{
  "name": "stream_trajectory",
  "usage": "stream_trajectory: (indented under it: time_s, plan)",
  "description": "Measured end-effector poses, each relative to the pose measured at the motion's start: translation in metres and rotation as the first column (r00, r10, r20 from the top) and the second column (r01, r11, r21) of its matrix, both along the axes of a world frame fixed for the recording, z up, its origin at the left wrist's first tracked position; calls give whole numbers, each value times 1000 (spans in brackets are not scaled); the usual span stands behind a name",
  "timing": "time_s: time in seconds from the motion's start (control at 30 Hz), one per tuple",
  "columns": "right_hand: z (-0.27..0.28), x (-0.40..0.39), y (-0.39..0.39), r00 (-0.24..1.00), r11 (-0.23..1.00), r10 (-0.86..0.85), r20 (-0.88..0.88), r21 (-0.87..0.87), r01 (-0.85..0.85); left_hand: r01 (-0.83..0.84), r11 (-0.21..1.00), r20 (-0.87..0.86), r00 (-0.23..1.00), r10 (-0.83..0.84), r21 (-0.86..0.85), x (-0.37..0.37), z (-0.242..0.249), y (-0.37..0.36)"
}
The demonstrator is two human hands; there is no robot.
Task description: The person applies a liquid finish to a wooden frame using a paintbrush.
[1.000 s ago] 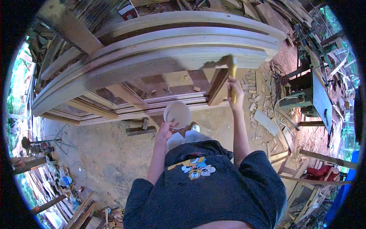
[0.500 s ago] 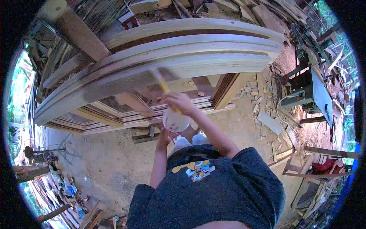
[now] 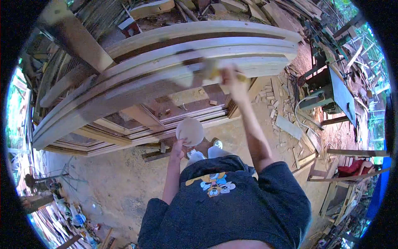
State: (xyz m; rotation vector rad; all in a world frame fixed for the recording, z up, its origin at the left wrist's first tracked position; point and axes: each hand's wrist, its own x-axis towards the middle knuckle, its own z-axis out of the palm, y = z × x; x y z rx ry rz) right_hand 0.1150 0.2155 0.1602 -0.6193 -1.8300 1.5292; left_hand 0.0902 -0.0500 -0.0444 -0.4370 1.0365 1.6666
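My right hand (image 3: 236,86) is closed around the yellow handle of a paintbrush (image 3: 212,70), blurred by motion. The brush's head points left and overlaps the front face of a pale wooden frame (image 3: 141,86), with a dark shadow beside it. My left hand (image 3: 178,149) grips the edge of a round white tub (image 3: 190,129) in front of my body, below the frame's long upper beam. What is inside the tub does not show clearly.
A wooden post (image 3: 78,39) stands against the frame at the upper left. Small wood offcuts (image 3: 269,101) litter the floor to the right, near a machine with a flat metal table (image 3: 342,95). A short dark block (image 3: 155,155) lies near my feet.
My right hand has swung up and to the right with the paintbrush, away from the tub and onto the frame's beam. The left hand still holds the tub, now seen more face-on.
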Motion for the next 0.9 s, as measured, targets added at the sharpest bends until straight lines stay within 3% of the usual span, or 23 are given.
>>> stream_trajectory:
  time_s: [0.07, 0.13, 0.17, 0.23, 0.33, 0.37, 0.4, 0.43, 0.5, 0.53, 0.6, 0.63, 0.67, 0.7, 0.73, 0.83, 0.87, 0.9]
  plan:
    - [32, -41, -46, 970, 934, 156, -186, -292, -207, 14, 1000, -56, 998, -15, -13, -1, 0, -1]
    - [13, -80, -47, 818, 807, 532, -220, -161, -568, 26, 999, 54, 998, -25, -19, -2, 9, -2]
    - [7, -86, -39, 816, 805, 536, -216, -163, -571, 23, 1000, 58, 998, -21, -18, -2, 15, -2]
    - [0, -86, -23, 922, 923, 363, -134, -85, -376, -10, 997, -21, 1000, 8, -75, -2, 22, -2]
    - [17, -40, 29, 979, 980, 201, -33, 12, -201, -88, 996, 11, 996, 88, -28, -1, 11, -11]
    - [23, -19, 57, 967, 967, 255, -14, 11, -255, -91, 995, 20, 996, 91, -28, -2, 2, -14]
    - [29, 5, 82, 984, 970, 130, 118, 190, -151, -75, 996, 60, 995, 78, -46, -5, -10, -15]
    - [28, 24, 104, 995, 984, 57, 81, 166, -70, -57, 996, 98, 993, 63, -61, -6, -16, -15]
    - [46, 55, 123, 905, 741, -184, 385, 658, -130, -27, 999, 59, 998, 30, -47, -6, -14, -13]
    - [40, 59, 124, 904, 739, -189, 384, 662, -127, 2, 999, 17, 1000, -2, -42, -6, -13, -12]
    - [24, 64, 121, 871, 565, -360, 334, 821, -81, 23, 999, -7, 1000, -24, -27, -5, -12, -10]
    - [16, 59, 110, 849, 613, -374, 373, 786, -75, 40, 999, -32, 999, -40, -17, -6, -11, -9]
    - [-5, 46, 110, 835, 577, -316, 450, 790, -208, 46, 999, -35, 998, -46, -20, -7, -5, -7]
    - [-7, 27, 79, 787, 621, -329, 521, 748, -235, 62, 997, -27, 998, -64, -49, -7, 6, -3]
    - [-15, 10, 53, 800, 551, -309, 515, 782, -291, 81, 994, -20, 996, -82, -79, -7, 15, -2]
    - [-3, -29, -54, 945, 545, -9, 326, 794, -269, 73, 993, -1, 997, -73, -92, -8, 24, -1]
    - [-15, -44, -79, 964, 445, -10, 267, 864, -235, 81, 992, -5, 997, -81, -97, -8, 23, -2]
    - [-21, -50, -106, 892, 515, 144, 429, 737, -438, 67, 992, 32, 997, -64, -107, -8, 21, -3]
